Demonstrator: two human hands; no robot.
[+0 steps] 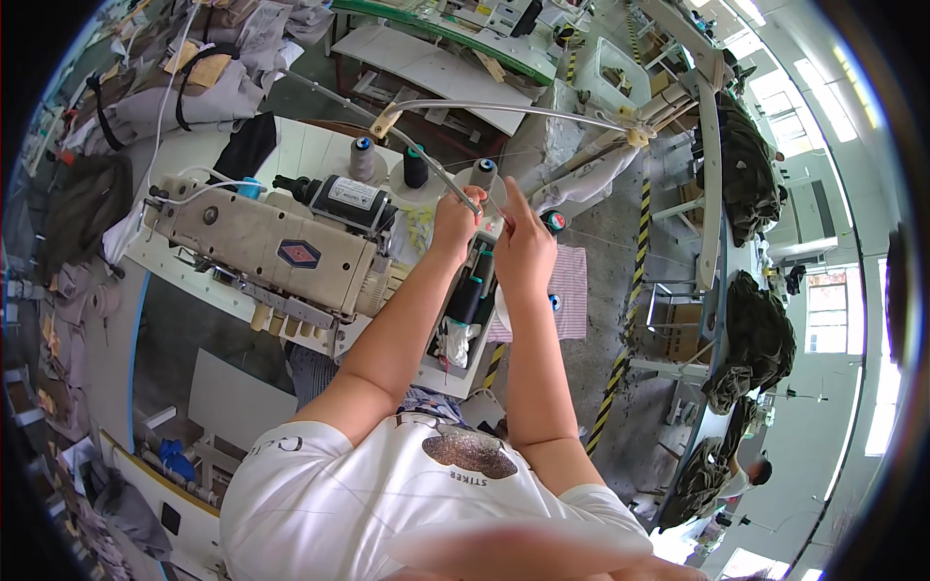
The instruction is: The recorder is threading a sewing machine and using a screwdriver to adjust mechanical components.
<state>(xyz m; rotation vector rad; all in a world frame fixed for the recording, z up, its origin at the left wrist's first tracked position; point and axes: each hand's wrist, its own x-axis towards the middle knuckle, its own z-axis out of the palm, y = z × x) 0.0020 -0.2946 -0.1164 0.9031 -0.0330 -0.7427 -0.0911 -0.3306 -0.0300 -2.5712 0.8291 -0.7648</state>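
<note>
Both my arms reach forward over the right end of a sewing table. My left hand (455,225) is closed at the lower end of a thin metal rod (426,167) that slants down from the upper left. Beside it, my right hand (525,250) has its index finger pointing forward and the other fingers drawn in; whatever they pinch is too fine to make out. A grey thread cone (482,172) stands just beyond the hands. Another cone with a green-and-red top (553,222) is right of my right hand. Between my forearms lies a dark tray (457,360) holding black spools (467,298) and white material (453,341).
Left of my arms is a beige industrial sewing machine (262,242) with a black motor (347,201). Grey (362,163) and black (416,168) thread cones stand behind it. Striped fabric (567,290) lies at right. Garment piles (756,329) and a curved metal pipe (504,107) lie farther off.
</note>
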